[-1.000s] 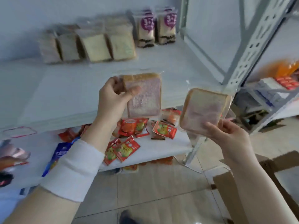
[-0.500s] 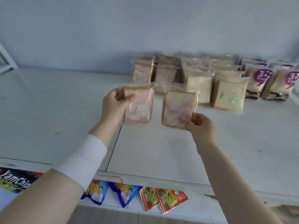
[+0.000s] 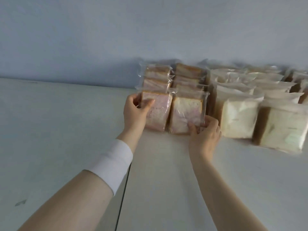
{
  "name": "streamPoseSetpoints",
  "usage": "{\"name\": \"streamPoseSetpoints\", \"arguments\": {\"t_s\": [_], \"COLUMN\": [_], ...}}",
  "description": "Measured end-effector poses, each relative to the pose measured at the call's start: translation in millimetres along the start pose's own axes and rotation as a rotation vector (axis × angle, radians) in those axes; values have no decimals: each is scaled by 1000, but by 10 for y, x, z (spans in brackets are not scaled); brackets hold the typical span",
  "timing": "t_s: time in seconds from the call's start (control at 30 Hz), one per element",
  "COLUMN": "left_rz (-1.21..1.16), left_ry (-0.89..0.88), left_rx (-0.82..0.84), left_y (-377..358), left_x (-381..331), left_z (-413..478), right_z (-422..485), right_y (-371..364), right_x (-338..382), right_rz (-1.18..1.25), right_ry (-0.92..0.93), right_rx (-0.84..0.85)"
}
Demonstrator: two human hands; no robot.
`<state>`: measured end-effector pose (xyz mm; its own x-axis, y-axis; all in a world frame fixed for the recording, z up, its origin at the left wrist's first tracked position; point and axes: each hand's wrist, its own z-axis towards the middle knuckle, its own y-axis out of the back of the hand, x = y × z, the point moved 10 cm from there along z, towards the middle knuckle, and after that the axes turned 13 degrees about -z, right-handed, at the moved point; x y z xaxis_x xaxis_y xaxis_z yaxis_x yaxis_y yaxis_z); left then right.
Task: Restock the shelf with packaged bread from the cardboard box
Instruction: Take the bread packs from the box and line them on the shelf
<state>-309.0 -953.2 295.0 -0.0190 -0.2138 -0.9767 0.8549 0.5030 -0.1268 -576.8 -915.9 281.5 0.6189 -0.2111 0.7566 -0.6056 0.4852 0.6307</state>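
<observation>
My left hand [image 3: 135, 112] grips a pink-swirled packaged bread slice [image 3: 160, 112] by its left edge, standing it upright on the white shelf [image 3: 66, 130]. My right hand [image 3: 204, 134] pinches the lower right corner of a second pink bread pack [image 3: 186, 114], upright just right of the first. Both packs stand at the front of two rows of the same pink bread [image 3: 173, 77] that run back to the wall. The cardboard box is out of view.
Rows of pale white packaged bread [image 3: 238, 119] stand right of the pink rows, with more packs [image 3: 283, 130] further right. The shelf's left half is bare white board, with a seam [image 3: 123, 189] running toward me. A grey wall [image 3: 150, 30] closes the back.
Both hands have moved forward and down with their bread packs, from mid-air to the shelf, setting them against the front of the pink rows. The view has closed in on the shelf.
</observation>
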Motion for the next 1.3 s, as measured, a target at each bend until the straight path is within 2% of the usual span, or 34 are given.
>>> {"name": "streamPoseSetpoints", "arguments": {"t_s": [0.1, 0.2, 0.3, 0.37, 0.5, 0.6, 0.8, 0.97, 1.13, 1.3], "left_rz": [57, 198, 380, 546, 885, 1002, 1000, 957, 968, 1023], "left_ry": [0, -36, -297, -514, -737, -864, -1029, -1058, -1051, -1014], "left_rx": [27, 15, 70, 278, 904, 1110, 1416, 1655, 1857, 2013], "left_y": [-67, -10, 4, -257, -1131, -1667, -2819, -3496, -3925, -4381], "left_x": [-40, -214, -690, -990, -1087, -1166, -1197, -920, -391, 420], "left_z": [5, -37, -261, -588, -1712, -2678, -5052, -7182, -8648, -9595], "right_z": [-58, -147, -393, -583, -836, -953, -1444, -2222, -2895, -3113], "right_y": [55, 140, 444, 724, 1434, 2225, 4067, 5287, 6064, 6274], "right_x": [33, 119, 145, 106, -196, -727, -2344, -3891, -5218, -6479], "right_rz": [5, -71, -201, -336, -656, -776, -931, -946, -917, -867], "right_ry": [-33, 32, 146, 212, 230, 83, -262, -510, -772, -952], "right_rx": [-19, 55, 53, 28, -7, -38, -62, -12, 19, 97]}}
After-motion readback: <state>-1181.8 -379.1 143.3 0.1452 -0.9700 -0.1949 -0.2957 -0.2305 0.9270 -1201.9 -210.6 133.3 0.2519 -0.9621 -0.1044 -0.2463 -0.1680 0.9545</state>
